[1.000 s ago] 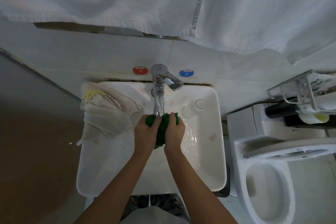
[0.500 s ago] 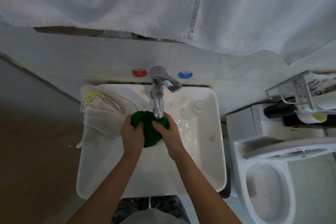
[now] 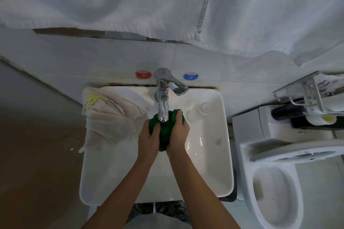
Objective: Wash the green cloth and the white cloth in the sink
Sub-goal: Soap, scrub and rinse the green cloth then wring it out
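Fingers of my left hand (image 3: 149, 138) and right hand (image 3: 178, 133) curl tight round the bunched green cloth (image 3: 164, 134), held at frame centre under the faucet (image 3: 163, 106) over the sink (image 3: 210, 169). Scrubbing the green is the step in hand; next, I judge, comes the white cloth (image 3: 111, 121), draped on the sink's upper-left rim.

Dim, bluish, even light — glare glints on the wet sink (image 3: 208, 147); wide-angle bending warps the edges, corners soft.
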